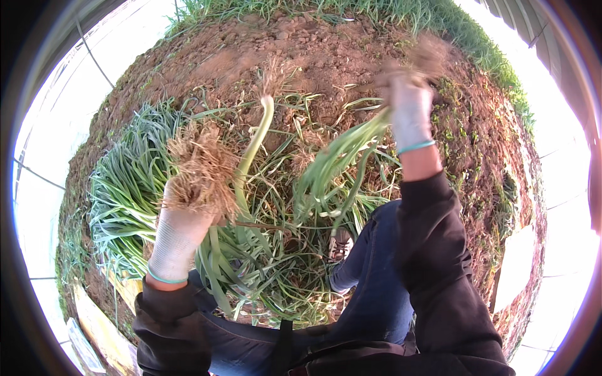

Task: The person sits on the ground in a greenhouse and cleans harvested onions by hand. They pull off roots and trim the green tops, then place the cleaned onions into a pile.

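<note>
My left hand (188, 216), in a pale knit glove with a teal cuff edge, is closed around a bunch of leafy allium plants (202, 169); their dry, fibrous roots point up and the flat green leaves hang below. One thick stalk (256, 141) with its root end up stands apart from the bunch, just right of that hand. My right hand (410, 101), gloved alike and blurred, is raised at the upper right, closed on another bunch of plants (345, 155). Its roots blur above the glove, and its leaves trail down to the left.
A heap of green leafy plants (134, 178) lies at the left. Loose leaves and dry trimmings (282, 272) cover the ground around my shoe (341, 244). Bare brown soil (225, 61) lies beyond, with growing green plants (367, 9) behind it. Pale boards (101, 324) lie at the lower left.
</note>
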{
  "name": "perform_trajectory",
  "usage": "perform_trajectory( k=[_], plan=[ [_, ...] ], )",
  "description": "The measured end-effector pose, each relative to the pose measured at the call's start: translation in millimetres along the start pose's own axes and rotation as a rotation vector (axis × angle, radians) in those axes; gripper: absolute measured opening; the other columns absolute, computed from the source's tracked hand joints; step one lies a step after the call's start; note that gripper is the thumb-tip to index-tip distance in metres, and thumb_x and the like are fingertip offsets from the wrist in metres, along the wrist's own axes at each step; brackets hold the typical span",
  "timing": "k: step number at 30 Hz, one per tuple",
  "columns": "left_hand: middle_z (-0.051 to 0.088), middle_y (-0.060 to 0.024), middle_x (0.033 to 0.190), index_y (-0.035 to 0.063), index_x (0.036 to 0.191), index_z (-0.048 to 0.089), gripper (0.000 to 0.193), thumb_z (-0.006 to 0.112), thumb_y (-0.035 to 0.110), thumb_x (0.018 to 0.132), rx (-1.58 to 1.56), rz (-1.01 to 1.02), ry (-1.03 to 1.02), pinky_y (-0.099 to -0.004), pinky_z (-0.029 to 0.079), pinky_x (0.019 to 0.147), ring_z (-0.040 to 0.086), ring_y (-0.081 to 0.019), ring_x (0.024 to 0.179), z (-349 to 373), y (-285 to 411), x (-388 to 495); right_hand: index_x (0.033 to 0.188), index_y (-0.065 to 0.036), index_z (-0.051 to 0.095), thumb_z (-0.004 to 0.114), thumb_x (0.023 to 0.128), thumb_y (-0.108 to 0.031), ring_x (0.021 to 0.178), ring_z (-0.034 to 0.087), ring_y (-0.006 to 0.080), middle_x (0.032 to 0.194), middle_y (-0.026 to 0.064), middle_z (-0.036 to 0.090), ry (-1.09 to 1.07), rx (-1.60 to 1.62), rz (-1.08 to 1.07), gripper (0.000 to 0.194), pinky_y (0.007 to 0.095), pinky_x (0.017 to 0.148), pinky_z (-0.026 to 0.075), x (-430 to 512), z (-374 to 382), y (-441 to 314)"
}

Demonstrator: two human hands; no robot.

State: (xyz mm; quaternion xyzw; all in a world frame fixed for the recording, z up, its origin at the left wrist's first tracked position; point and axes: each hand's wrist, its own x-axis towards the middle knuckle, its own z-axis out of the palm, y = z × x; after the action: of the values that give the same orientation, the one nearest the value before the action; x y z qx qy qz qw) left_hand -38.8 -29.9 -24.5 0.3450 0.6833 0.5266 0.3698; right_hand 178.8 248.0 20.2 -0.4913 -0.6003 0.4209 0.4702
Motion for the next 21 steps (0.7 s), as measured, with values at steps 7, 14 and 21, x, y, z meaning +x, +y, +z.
perform_trajectory(
  k=[7, 14, 21],
  plan=[
    [0.062, -0.0059, 0.080, 0.0014, 0.102, 0.060, 0.036, 0.072, 0.029, 0.082, -0.020, -0.003, -0.130, -0.0278, 0.044, 0.059, 0.049, -0.0121, 0.062, 4.0, 14.7, -10.5, 0.083, -0.003, 0.062, 0.060, 0.091, -0.035, 0.047, 0.051, 0.0089, 0.063, 0.0035, 0.056, -0.632, 0.228, -0.077, 0.034, 0.0213, 0.043, 0.045, -19.8, 28.1, 34.1],
    [0.064, -0.0073, 0.082, 0.0000, 0.111, 0.058, 0.039, 0.073, 0.018, 0.079, -0.262, -0.136, -0.171, -0.0269, 0.045, 0.055, 0.051, -0.0111, 0.060, 21.2, 10.5, -3.9, 0.077, 0.001, 0.060, 0.071, 0.084, -0.034, 0.048, 0.048, 0.0067, 0.056, 0.0011, 0.053, -1.015, 0.685, 0.080, 0.037, 0.0211, 0.043, 0.033, -71.1, 44.5, -14.4],
    [0.063, -0.0093, 0.102, 0.0022, 0.116, 0.055, 0.043, 0.073, 0.017, 0.080, -0.497, -0.163, 0.161, -0.0281, 0.053, 0.060, 0.062, -0.0169, 0.074, 13.6, 36.3, 9.3, 0.092, 0.004, 0.064, 0.078, 0.077, -0.016, 0.065, 0.063, 0.0077, 0.072, 0.0089, 0.067, -0.885, -0.020, 0.062, 0.029, 0.0245, 0.060, 0.053, -95.9, 54.8, -37.9]
  ],
)
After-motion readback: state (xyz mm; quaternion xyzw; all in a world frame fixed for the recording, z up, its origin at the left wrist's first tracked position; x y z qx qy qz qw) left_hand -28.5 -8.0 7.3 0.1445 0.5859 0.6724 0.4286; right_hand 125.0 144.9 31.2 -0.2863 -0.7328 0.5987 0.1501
